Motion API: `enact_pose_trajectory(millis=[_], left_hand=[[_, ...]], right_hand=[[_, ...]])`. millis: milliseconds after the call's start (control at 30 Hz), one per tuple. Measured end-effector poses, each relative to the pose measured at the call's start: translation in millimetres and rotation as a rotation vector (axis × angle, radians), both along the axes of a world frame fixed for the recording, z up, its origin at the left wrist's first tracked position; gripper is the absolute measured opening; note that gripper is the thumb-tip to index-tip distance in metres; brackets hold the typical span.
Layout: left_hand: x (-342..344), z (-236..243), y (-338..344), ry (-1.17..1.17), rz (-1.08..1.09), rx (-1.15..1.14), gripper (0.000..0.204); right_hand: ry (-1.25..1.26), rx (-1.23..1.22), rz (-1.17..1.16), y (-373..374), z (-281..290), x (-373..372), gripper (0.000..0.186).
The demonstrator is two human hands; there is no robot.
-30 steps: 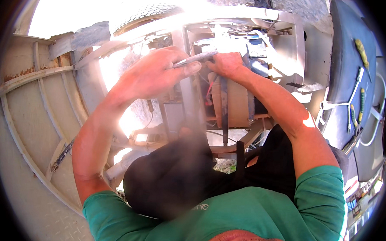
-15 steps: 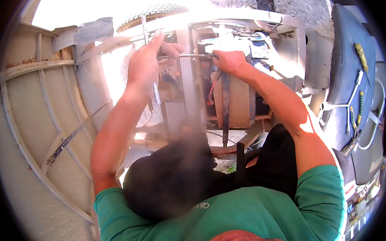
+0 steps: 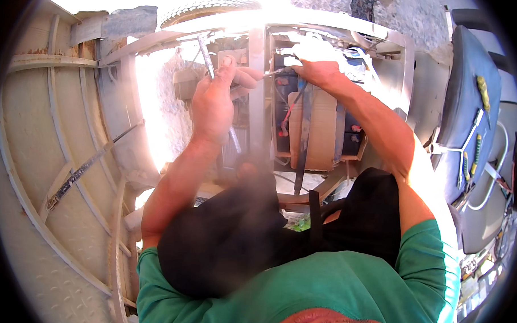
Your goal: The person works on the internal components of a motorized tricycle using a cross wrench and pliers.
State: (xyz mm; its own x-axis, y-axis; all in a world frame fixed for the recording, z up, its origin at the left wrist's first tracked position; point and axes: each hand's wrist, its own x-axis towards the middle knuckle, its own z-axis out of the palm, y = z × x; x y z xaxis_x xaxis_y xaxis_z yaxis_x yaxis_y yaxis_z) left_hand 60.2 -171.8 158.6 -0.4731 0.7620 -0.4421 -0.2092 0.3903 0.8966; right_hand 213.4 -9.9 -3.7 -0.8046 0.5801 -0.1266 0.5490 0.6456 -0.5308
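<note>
My left hand (image 3: 214, 106) is closed around a long silver metal bar-like tool (image 3: 206, 56), whose lower end (image 3: 235, 140) sticks out below the palm. Its thumb and fingers point toward the frame's light metal upright (image 3: 255, 104). At the right, my right hand (image 3: 317, 72) pinches the end of a thin dark cable or rod (image 3: 281, 73), which stretches toward my left fingertips. Whether the left fingers touch it, I cannot tell. Below my right hand sit black batteries (image 3: 283, 108) with a red wire, a brown cardboard sheet (image 3: 320, 129) and a dark strap (image 3: 303, 146).
A pale metal frame (image 3: 406, 75) surrounds the batteries. On the right, a dark seat-like pad (image 3: 462, 111) carries a yellow-handled screwdriver (image 3: 483, 92), a cross-shaped wrench (image 3: 473, 126) and green-handled pliers (image 3: 476, 149). A ribbed metal panel (image 3: 42, 154) stands at left, a tyre (image 3: 212, 6) beyond.
My left hand has shifted right and slightly down with the silver tool, which now tilts more. My right hand moved slightly right, and the thin piece between the hands now slants.
</note>
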Motion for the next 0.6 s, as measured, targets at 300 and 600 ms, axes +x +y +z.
enact_pose_trajectory(millis=[300, 600], left_hand=[[-1, -5, -13, -0.017, 0.028, 0.029, 0.055], [1, -5, -15, 0.004, 0.004, 0.059, 0.054]], right_hand=[[-0.535, -0.237, -0.077, 13, 16, 17, 0.055], [-0.565, -0.045, 0.099, -7, 25, 4, 0.028]])
